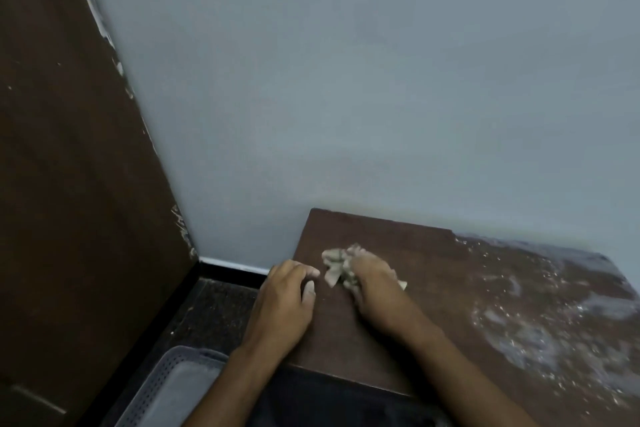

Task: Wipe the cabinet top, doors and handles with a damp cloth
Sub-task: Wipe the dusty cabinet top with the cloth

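The brown wooden cabinet top (433, 288) fills the lower right, set against a grey-blue wall. Its left part looks dark and wiped; its right part is covered with whitish dust and flecks (540, 315). A crumpled pale cloth (334, 263) lies on the left part of the top. My right hand (372, 282) presses down on the cloth with its fingers curled over it. My left hand (289, 291) rests on the cabinet's left edge with fingers loosely bent, holding nothing. The doors and handles are out of sight.
A tall dark brown panel (69, 166) stands at the left, its edge chipped. A grey perforated plastic basket (166, 388) sits on the dark floor (211, 308) beside the cabinet. A black skirting strip (228, 269) runs along the wall.
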